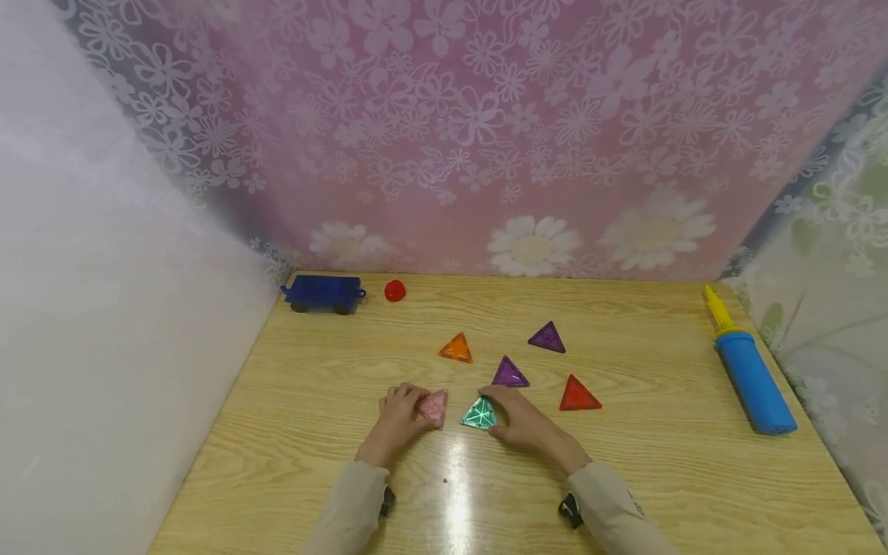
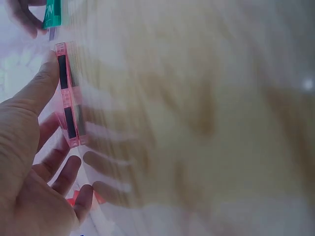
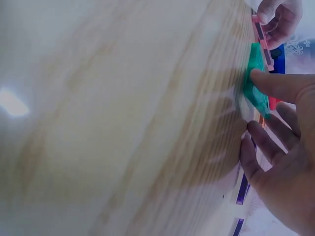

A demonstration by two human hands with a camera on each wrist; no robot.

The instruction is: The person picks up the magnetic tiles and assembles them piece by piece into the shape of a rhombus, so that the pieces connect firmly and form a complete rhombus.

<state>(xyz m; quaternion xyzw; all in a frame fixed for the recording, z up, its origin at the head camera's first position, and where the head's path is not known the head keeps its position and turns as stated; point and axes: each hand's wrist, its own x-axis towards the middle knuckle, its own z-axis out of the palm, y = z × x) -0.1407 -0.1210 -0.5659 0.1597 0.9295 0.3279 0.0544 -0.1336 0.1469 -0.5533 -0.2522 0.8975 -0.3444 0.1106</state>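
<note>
My left hand (image 1: pixel 395 422) pinches a pink translucent triangular magnetic tile (image 1: pixel 435 408) between thumb and fingers, low over the table. In the left wrist view the pink tile's edge with dark magnet strips faces the camera. To the right, my right hand (image 1: pixel 525 421) holds a green triangular magnetic tile (image 1: pixel 479 414) by its right side, thumb at the near corner and a finger at the top. A small gap separates the two tiles. Just beyond the right hand lies a purple triangular tile (image 1: pixel 509 374). An orange triangular tile (image 1: pixel 457 349) lies farther back between the hands.
Another purple tile (image 1: pixel 548 338) and a red triangular tile (image 1: pixel 579 395) lie to the right. A blue toy wagon (image 1: pixel 323 290) and a small red object (image 1: pixel 395 290) stand at the back left. A blue and yellow hand pump (image 1: pixel 755 381) lies along the table's right edge.
</note>
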